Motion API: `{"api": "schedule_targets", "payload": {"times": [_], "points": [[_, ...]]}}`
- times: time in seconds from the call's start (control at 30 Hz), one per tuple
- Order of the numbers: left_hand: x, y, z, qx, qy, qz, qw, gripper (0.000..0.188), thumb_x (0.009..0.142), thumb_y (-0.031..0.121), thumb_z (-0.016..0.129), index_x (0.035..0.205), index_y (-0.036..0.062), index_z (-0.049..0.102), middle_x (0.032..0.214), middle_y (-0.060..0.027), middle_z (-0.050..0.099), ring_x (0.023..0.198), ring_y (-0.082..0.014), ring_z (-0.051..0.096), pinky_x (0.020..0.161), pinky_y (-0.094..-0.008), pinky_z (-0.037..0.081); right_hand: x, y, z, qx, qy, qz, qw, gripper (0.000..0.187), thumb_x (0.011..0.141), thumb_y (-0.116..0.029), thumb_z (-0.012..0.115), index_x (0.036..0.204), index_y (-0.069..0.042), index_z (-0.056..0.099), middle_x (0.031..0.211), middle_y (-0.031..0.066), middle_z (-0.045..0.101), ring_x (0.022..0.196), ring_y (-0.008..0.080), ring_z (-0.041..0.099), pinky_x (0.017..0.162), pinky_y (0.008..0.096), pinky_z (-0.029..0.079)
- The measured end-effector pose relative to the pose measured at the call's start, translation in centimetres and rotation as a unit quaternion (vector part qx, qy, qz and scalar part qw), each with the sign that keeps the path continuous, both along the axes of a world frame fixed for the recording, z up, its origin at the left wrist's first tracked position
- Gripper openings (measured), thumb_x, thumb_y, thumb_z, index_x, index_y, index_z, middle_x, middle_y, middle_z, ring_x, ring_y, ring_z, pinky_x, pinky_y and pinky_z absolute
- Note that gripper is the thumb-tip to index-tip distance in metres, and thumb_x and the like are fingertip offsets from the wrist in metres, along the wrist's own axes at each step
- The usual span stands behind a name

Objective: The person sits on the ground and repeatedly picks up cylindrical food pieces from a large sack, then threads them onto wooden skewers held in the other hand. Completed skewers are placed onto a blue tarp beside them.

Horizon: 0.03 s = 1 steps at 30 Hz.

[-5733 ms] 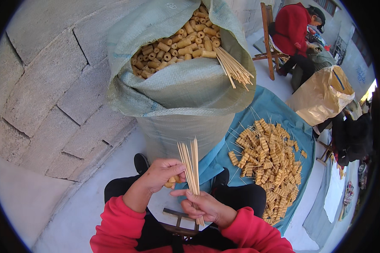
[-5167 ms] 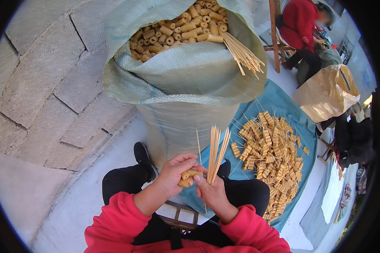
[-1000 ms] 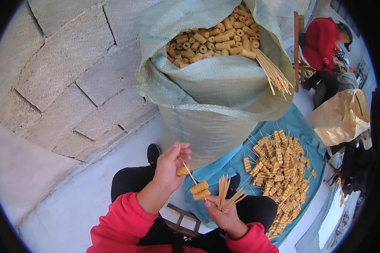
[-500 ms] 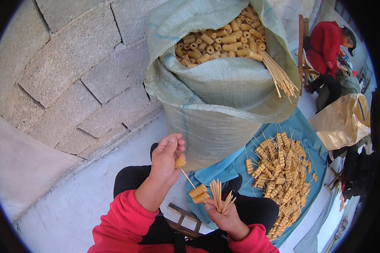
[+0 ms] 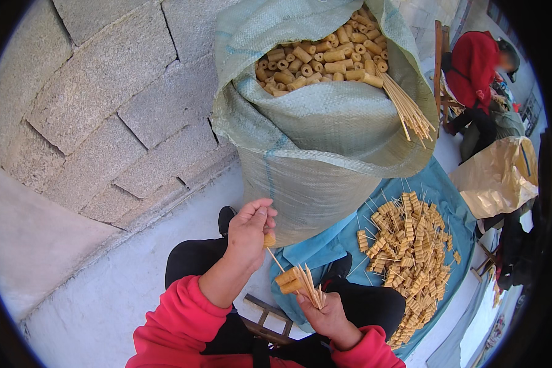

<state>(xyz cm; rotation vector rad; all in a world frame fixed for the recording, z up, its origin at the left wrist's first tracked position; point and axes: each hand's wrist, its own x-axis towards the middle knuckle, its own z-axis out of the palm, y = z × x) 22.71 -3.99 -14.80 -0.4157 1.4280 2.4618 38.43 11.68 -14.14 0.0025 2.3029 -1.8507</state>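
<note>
My left hand (image 5: 248,238), fingers curled, holds a short tan hollow roll (image 5: 268,240) at the edge of its palm. A thin wooden skewer runs down from this roll toward my right hand. Lower on that skewer, two more tan rolls (image 5: 288,281) sit side by side. My right hand (image 5: 329,316) is closed around a fan of pointed wooden skewers (image 5: 311,288), just beside the two rolls. Its grip also seems to steady the loaded skewer, whose lower end is hidden.
A big woven sack (image 5: 313,178) full of loose rolls (image 5: 331,58) stands ahead, a skewer bundle (image 5: 405,107) at its rim. Skewered rolls (image 5: 411,264) are heaped on a blue cloth (image 5: 460,211) at right. A block wall (image 5: 129,92) rises left; a person in red (image 5: 472,67) sits far right.
My left hand has shifted slightly right, with the roll beside it. The skewers in my right hand have drawn together and lean left, nearer the two rolls.
</note>
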Motion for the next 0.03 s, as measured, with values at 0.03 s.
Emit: {"api": "schedule_targets", "payload": {"times": [0.03], "points": [[-0.07, -0.24, -0.28, 0.017, -0.009, -0.011, 1.0, 0.019, 0.094, 0.011, 0.048, 0.11, 0.0042, 0.055, 0.087, -0.0042, 0.057, 0.068, -0.0092, 0.051, 0.056, -0.023, 0.046, -0.05, 0.2, 0.01, 0.019, 0.022, 0.017, 0.999, 0.029, 0.081, -0.004, 0.06, 0.11, -0.002, 0.06, 0.079, 0.0164, 0.064, 0.07, 0.0227, 0.067, 0.061, 0.0269, 0.049]]}}
